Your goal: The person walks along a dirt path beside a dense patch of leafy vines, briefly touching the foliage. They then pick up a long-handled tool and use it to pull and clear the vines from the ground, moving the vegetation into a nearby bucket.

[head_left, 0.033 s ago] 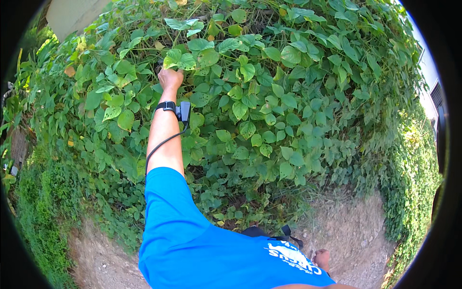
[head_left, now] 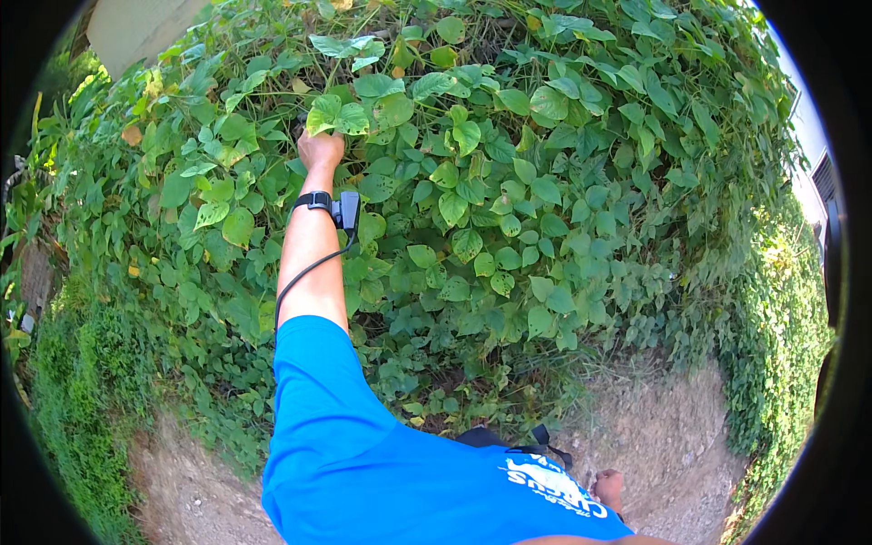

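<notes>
No packages, signs or screens show among the leaves. The one printed mark is a white logo (head_left: 554, 486) on the blue shirt (head_left: 363, 463) at the lower edge (curved lettering, partly cut off by the frame), just right of centre.

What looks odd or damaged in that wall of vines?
A few yellowed leaves stand out among the green vines, upper left. The left hand reaches in near there, grip hidden by leaves. Nothing else looks amiss.
</notes>
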`<action>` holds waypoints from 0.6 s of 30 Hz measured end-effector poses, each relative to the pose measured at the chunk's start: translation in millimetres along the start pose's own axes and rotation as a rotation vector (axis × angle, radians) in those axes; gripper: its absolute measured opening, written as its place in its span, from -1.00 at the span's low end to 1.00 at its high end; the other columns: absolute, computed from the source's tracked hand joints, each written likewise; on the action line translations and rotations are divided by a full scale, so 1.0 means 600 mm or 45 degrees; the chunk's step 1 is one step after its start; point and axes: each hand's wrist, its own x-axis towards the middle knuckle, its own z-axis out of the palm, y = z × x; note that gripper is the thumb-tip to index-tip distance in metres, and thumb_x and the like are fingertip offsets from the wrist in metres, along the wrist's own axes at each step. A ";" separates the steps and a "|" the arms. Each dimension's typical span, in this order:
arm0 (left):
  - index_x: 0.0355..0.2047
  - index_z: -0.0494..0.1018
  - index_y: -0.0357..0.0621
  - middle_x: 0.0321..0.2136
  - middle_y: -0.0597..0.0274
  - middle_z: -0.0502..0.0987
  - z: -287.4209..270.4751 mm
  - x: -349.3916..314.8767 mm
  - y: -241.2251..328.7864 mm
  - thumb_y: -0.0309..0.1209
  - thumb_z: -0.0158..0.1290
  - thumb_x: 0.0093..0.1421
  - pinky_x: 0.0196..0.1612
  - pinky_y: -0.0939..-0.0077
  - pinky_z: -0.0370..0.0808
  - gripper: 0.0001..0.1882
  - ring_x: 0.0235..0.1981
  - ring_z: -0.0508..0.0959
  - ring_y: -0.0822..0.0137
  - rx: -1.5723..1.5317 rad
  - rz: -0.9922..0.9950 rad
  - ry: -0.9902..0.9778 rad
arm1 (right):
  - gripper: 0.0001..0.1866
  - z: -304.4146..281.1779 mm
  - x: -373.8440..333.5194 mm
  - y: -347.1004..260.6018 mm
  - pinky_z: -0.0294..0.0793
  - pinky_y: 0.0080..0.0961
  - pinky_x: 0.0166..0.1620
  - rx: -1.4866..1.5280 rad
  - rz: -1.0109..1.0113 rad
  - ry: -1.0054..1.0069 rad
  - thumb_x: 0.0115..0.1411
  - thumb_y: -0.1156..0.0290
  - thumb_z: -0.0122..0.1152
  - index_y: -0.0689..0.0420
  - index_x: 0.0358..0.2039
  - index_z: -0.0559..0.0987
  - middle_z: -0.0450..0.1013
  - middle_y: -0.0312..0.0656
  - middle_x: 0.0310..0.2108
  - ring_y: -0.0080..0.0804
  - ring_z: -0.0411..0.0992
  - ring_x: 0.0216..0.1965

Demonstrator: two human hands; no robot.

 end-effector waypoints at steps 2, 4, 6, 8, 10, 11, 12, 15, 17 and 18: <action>-0.22 0.62 -0.12 -0.19 -0.05 0.65 0.001 0.001 -0.005 -0.31 0.24 0.10 -0.10 0.09 0.59 -0.75 -0.16 0.64 -0.09 0.067 -0.040 0.046 | -0.80 -0.003 -0.011 -0.012 0.56 -0.29 -0.52 0.039 -0.045 -0.026 0.21 0.42 0.28 0.35 -0.33 0.61 0.54 0.01 -0.59 -0.23 0.56 -0.63; -0.23 0.62 -0.12 -0.21 -0.06 0.65 0.002 0.002 -0.012 -0.31 0.24 0.10 -0.09 0.09 0.58 -0.75 -0.16 0.64 -0.09 0.063 -0.068 0.040 | -0.79 -0.004 -0.015 -0.016 0.55 -0.30 -0.54 0.072 -0.042 -0.024 0.21 0.42 0.27 0.37 -0.34 0.60 0.53 -0.01 -0.60 -0.25 0.56 -0.64; -0.24 0.64 -0.13 -0.25 -0.06 0.66 0.001 0.003 -0.020 -0.30 0.24 0.10 -0.08 0.09 0.58 -0.75 -0.17 0.64 -0.09 0.092 -0.030 0.061 | -0.78 -0.002 -0.015 -0.011 0.55 -0.31 -0.55 0.099 0.036 -0.013 0.21 0.42 0.27 0.37 -0.39 0.59 0.53 -0.01 -0.62 -0.25 0.56 -0.65; -0.25 0.65 -0.14 -0.26 -0.09 0.66 0.000 0.005 -0.026 -0.30 0.24 0.10 -0.07 0.09 0.58 -0.75 -0.18 0.64 -0.10 0.111 -0.041 0.055 | -0.81 0.001 -0.012 -0.002 0.44 -0.31 -0.64 0.017 -0.069 -0.063 0.28 0.46 0.19 0.38 -0.35 0.54 0.49 -0.01 -0.68 -0.26 0.50 -0.71; -0.25 0.66 -0.14 -0.27 -0.11 0.66 -0.001 0.008 -0.030 -0.30 0.23 0.10 -0.06 0.10 0.58 -0.75 -0.18 0.64 -0.11 0.098 -0.052 0.050 | -0.82 0.005 -0.011 0.006 0.38 -0.31 -0.68 -0.002 -0.085 -0.074 0.30 0.49 0.15 0.39 -0.36 0.52 0.46 -0.01 -0.71 -0.26 0.48 -0.73; -0.26 0.66 -0.14 -0.27 -0.12 0.66 -0.002 0.008 -0.031 -0.30 0.23 0.10 -0.06 0.10 0.58 -0.75 -0.18 0.65 -0.11 0.074 -0.063 0.050 | -0.82 0.005 -0.010 0.008 0.39 -0.31 -0.68 0.020 -0.076 -0.060 0.29 0.50 0.15 0.38 -0.38 0.52 0.47 -0.01 -0.71 -0.26 0.48 -0.73; -0.26 0.66 -0.14 -0.27 -0.13 0.66 -0.003 0.007 -0.031 -0.29 0.23 0.10 -0.05 0.10 0.57 -0.75 -0.18 0.65 -0.11 0.048 -0.074 0.051 | -0.82 0.006 -0.011 0.008 0.39 -0.31 -0.68 0.035 -0.008 -0.030 0.28 0.50 0.14 0.38 -0.40 0.53 0.47 0.00 -0.71 -0.26 0.49 -0.72; -0.25 0.66 -0.14 -0.27 -0.14 0.65 -0.007 0.004 -0.028 -0.28 0.22 0.10 -0.04 0.10 0.57 -0.74 -0.18 0.65 -0.11 0.083 -0.072 0.037 | -0.82 0.006 -0.015 -0.003 0.57 -0.28 -0.54 -0.027 -0.034 0.014 0.17 0.46 0.21 0.34 -0.47 0.59 0.52 0.00 -0.66 -0.24 0.57 -0.65; -0.25 0.66 -0.16 -0.26 -0.15 0.65 -0.011 -0.001 -0.025 -0.24 0.20 0.12 -0.04 0.08 0.57 -0.72 -0.17 0.64 -0.13 0.076 -0.139 0.012 | -0.82 0.003 -0.019 -0.016 0.57 -0.29 -0.53 -0.008 -0.033 -0.002 0.18 0.46 0.21 0.35 -0.44 0.59 0.52 0.01 -0.66 -0.23 0.57 -0.65; -0.25 0.65 -0.18 -0.24 -0.15 0.65 -0.012 -0.003 -0.023 -0.24 0.20 0.13 -0.03 0.08 0.57 -0.71 -0.15 0.64 -0.13 0.072 -0.148 -0.015 | -0.82 0.003 -0.021 -0.021 0.57 -0.29 -0.53 -0.003 -0.003 -0.003 0.18 0.46 0.21 0.36 -0.42 0.59 0.52 0.01 -0.66 -0.23 0.58 -0.64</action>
